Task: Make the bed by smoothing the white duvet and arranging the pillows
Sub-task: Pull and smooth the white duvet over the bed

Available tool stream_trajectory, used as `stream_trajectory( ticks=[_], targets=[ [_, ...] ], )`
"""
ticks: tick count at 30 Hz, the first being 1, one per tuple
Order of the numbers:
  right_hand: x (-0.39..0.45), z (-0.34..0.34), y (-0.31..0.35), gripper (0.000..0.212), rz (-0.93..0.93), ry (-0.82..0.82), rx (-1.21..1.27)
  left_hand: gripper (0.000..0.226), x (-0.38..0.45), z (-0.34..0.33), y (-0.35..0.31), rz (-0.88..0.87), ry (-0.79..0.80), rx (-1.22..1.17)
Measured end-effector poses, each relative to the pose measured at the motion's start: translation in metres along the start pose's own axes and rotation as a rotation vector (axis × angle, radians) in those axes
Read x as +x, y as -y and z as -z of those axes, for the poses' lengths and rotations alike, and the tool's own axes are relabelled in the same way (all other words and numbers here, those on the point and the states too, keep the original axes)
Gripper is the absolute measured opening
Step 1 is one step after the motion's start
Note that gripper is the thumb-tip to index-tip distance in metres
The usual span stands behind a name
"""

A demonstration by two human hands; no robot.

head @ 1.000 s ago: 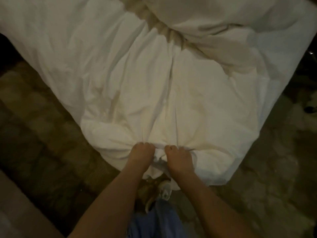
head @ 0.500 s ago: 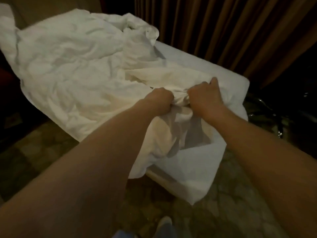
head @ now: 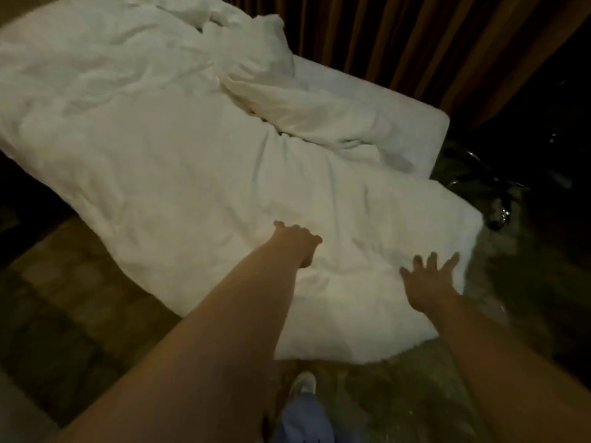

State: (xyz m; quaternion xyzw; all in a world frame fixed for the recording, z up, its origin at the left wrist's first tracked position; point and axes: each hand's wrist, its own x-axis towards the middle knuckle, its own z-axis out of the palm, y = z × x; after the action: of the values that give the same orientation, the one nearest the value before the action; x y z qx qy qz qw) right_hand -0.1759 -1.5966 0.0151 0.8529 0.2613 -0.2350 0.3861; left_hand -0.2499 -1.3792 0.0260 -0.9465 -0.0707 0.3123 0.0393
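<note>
1. Duvet (head: 179,161), white, now lies spread over the bed, its near corner draped over the foot corner closest to the person. Half a second ago both hands clutched that corner in a bunch, lifted above the mattress; now it has been let go and has settled.
2. Left hand (head: 295,243) hovers over or lightly rests on the duvet near the foot edge, its grip empty, fingers loosely bent. Whether it touches the cloth I cannot tell.
3. Right hand (head: 428,279) is beside the near right corner, fingers spread apart and straight, holding nothing.
4. Meaning for the task: the throw seems done, and the cover reaches the foot of the bed. Smoothing is still to do, since a thick fold (head: 303,113) bunches up toward the far right side and creases run across the middle.
5. Along the far right edge a strip of bare mattress (head: 399,107) shows, so the duvet probably needs pulling that way.
6. No pillows can be made out; that part looks not yet begun.
7. Room for moving: open floor (head: 73,282) runs along the left edge of the bed and at the foot, where the person's shoe (head: 303,383) stands. On the right, a curtain (head: 415,36) hangs close behind the bed and dark clutter (head: 499,199) lies on the floor by that corner, so that side looks tighter.
</note>
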Motion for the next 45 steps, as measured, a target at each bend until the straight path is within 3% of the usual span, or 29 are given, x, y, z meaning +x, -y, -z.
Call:
stream_trajectory(
  ticks=[5,12,19,26,31,36,41,45],
  targets=[
    [-0.001,0.002,0.017,0.05,0.155,-0.246,0.107,0.045,0.015,0.012,-0.013,0.014,-0.09,0.051],
    [0.02,0.035,0.012,0.059,0.195,-0.497,0.164,0.039,0.022,0.021,-0.047,0.013,-0.136,-0.108],
    [0.075,0.035,-0.036,0.06,0.316,-0.506,0.101,0.036,0.071,0.049,-0.071,0.078,-0.131,-0.214],
    [0.156,0.004,-0.098,0.057,0.517,-0.502,-0.017,0.039,0.151,0.066,-0.137,0.206,-0.072,-0.411],
    [0.216,-0.008,-0.145,0.054,0.57,-0.471,-0.113,0.059,0.205,0.081,-0.175,0.32,-0.112,-0.511],
    [0.284,0.001,-0.141,0.055,0.685,-0.514,-0.173,0.072,0.267,0.078,-0.188,0.506,-0.202,-0.656],
    [0.346,0.017,-0.112,0.063,0.834,-0.45,-0.238,0.106,0.32,0.047,-0.195,0.695,-0.037,-1.001],
    [0.397,0.027,-0.082,0.059,0.967,-0.428,-0.309,0.113,0.361,0.024,-0.212,0.796,0.065,-1.097]
  ],
)
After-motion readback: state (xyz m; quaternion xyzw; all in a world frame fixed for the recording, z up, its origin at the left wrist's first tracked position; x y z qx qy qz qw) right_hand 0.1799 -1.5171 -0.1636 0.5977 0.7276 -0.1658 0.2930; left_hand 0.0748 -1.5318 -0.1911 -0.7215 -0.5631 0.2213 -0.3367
